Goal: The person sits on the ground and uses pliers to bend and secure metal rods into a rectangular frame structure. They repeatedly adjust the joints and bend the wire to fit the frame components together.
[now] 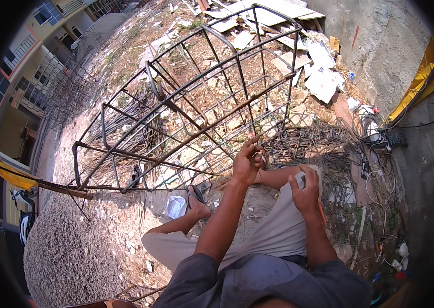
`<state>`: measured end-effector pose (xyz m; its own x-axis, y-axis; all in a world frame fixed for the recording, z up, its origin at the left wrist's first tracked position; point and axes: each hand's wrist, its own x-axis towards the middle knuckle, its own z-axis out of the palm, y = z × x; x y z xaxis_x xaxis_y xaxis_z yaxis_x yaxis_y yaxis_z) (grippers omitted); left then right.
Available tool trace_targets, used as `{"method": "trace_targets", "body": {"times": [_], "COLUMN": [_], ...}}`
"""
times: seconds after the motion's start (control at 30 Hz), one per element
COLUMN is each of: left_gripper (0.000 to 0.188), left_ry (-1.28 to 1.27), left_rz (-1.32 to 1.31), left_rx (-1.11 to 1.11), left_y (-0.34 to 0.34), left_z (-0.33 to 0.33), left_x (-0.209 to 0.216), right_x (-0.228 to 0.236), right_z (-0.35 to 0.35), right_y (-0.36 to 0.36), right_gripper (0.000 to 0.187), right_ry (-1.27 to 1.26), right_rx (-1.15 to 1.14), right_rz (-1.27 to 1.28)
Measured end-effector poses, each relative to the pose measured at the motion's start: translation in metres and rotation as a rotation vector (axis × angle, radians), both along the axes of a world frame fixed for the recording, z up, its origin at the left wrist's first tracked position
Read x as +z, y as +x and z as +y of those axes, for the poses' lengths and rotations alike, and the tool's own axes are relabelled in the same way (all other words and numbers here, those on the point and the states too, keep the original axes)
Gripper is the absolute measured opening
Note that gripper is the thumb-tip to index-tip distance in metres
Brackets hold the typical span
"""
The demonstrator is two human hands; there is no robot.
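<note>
A long cage of tied steel bars (204, 131) stands tilted in front of me. Close to its near right side is my left hand (248, 163), raised, with fingertips pinched together. A thin strand that looks like wire shows at those fingers. My right hand (307, 189) is over my right knee, its fingers curled and the thumb a little apart. An orange strip like a tool handle (322, 214) sticks out beside the right wrist; the palm side is hidden, so what this hand grips cannot be made out.
Loose rods and wire (309, 143) lie beyond my knee, with cables (376, 131) by the wall at right. Broken white boards (322, 72) are scattered behind. A gravel heap (73, 251) is at left, a white container (176, 206) near my sandalled foot (198, 208).
</note>
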<state>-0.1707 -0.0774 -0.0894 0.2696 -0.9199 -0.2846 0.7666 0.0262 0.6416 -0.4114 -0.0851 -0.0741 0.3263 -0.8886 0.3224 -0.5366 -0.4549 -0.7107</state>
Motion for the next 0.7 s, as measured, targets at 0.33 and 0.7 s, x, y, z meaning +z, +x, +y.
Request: {"method": "trace_targets", "body": {"times": [0.33,0.7], "left_gripper": [0.034,0.031], "left_ry": [-0.132,-0.254], "left_rz": [-0.250,-0.007], "left_rx": [-0.004,-0.021], "left_y": [-0.002,0.003], "left_z": [0.023,0.057], "left_x": [0.035,0.048], "right_x": [-0.015,-0.012], "right_z": [0.053,0.065], "right_y": [0.061,0.084], "right_gripper": [0.032,0.030], "right_ry": [0.512,0.646], "right_rx": [0.320,0.382], "right_rz": [-0.344,-0.511]}}
